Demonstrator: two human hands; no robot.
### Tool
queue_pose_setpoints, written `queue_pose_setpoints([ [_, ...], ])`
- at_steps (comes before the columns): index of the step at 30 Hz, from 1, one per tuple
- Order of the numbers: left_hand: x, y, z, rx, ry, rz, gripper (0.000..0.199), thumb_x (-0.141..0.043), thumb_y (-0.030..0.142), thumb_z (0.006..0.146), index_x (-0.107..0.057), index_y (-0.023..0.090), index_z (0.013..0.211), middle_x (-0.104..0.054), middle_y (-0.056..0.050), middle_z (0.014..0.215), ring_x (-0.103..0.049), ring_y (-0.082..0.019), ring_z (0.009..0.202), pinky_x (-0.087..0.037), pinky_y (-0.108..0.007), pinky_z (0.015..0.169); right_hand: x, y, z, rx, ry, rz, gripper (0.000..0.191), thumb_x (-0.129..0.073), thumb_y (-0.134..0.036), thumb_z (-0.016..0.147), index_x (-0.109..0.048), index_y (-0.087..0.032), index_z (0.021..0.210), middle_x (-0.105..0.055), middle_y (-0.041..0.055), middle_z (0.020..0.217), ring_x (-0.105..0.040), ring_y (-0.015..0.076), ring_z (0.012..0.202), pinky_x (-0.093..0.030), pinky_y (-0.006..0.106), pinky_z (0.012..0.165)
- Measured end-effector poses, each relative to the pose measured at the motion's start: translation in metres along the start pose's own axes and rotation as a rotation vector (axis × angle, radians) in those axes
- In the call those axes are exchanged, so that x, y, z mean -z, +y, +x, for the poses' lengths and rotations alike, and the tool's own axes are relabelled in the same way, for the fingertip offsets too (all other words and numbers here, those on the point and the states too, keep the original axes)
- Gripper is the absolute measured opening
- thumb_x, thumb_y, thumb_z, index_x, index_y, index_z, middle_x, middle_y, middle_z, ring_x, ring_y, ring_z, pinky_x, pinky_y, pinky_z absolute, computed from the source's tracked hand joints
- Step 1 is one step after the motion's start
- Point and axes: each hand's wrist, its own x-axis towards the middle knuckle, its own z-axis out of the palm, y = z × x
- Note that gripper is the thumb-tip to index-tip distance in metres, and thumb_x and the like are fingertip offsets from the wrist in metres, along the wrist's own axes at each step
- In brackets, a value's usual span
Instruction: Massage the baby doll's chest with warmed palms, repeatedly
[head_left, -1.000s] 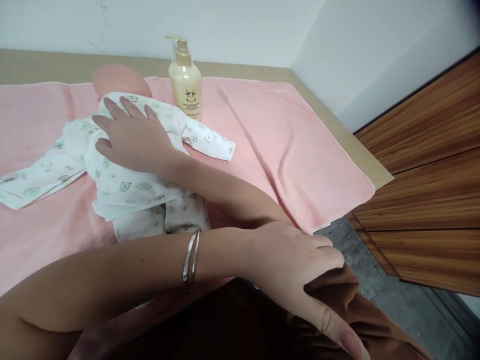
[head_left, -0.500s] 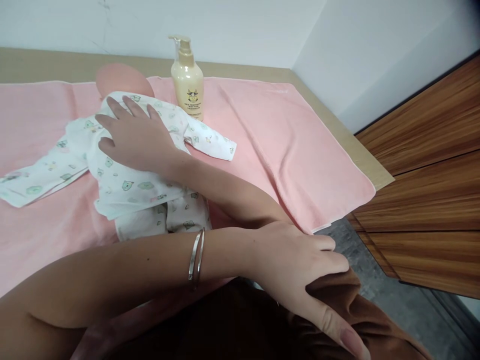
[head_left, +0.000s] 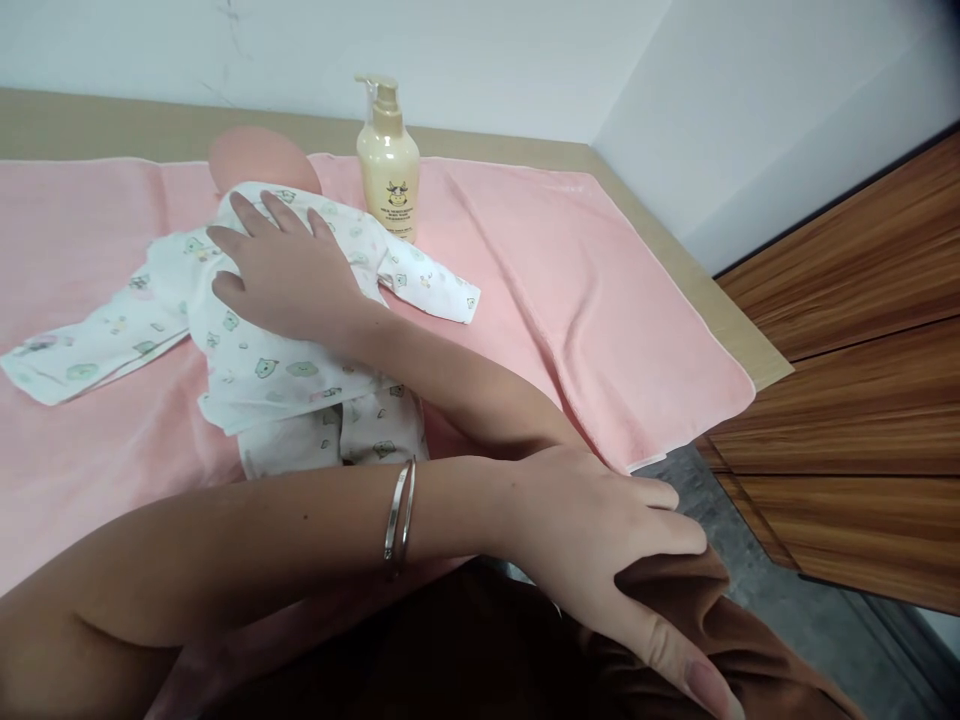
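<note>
A baby doll in a white printed top and trousers (head_left: 300, 369) lies on a pink towel (head_left: 67, 470). Its smooth, rounded head (head_left: 262, 158) is at the far end, and its sleeves stretch out to both sides. My right hand (head_left: 289, 275) rests palm down on the top, fingers spread. Across my right arm, near the elbow, lies my left hand (head_left: 600, 530), thumb out wide and the other fingers bent over a brown cloth (head_left: 675, 600); those fingertips are partly hidden. Two silver bracelets (head_left: 400, 515) circle my left wrist.
A pale yellow pump bottle (head_left: 390, 170) with a cow picture stands on the towel beside the doll's shoulder. The wooden tabletop (head_left: 742, 320) shows along the back and right edges. White walls rise behind; wood-grain panels (head_left: 855, 400) are at the right over a grey floor.
The whole view has shifted a little, so everything sits slightly further right. Both hands stay in the same places on the doll and near my right elbow.
</note>
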Motion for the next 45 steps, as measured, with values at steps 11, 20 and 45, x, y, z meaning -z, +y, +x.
queue_pose_setpoints([
  [11,-0.006,-0.006,-0.001,-0.089,0.082,-0.016,0.055,-0.057,0.078,0.079,-0.053,0.024,0.089,-0.064,-0.002,0.092,-0.066,-0.023,0.095,-0.043,-0.031,0.068,0.006,-0.001,-0.002,-0.023,-0.048,-0.044,0.046,-0.035,-0.025,0.096,-0.046,-0.023,0.141,-0.024,0.0070,0.165,-0.015,0.0303,0.156,-0.011,0.063,0.125],
  [20,-0.010,-0.005,-0.002,0.236,0.330,-0.180,0.029,-0.038,0.029,0.100,-0.059,0.018,0.084,-0.072,-0.006,0.098,-0.066,-0.017,0.095,-0.049,-0.030,0.088,0.004,0.000,-0.002,-0.002,0.004,-0.024,0.045,-0.036,-0.025,0.094,-0.051,-0.022,0.137,-0.030,0.0086,0.163,-0.020,0.0314,0.154,-0.015,0.063,0.124],
  [45,-0.016,-0.013,-0.018,0.178,0.284,-0.239,0.007,-0.052,0.015,0.091,-0.059,0.019,0.091,-0.056,-0.004,0.101,-0.054,-0.015,0.095,-0.047,-0.027,0.089,-0.022,0.011,0.014,0.017,0.319,0.259,0.085,-0.003,-0.044,0.056,-0.071,-0.024,0.102,-0.064,-0.0001,0.139,-0.012,0.0348,0.154,-0.028,0.059,0.115],
])
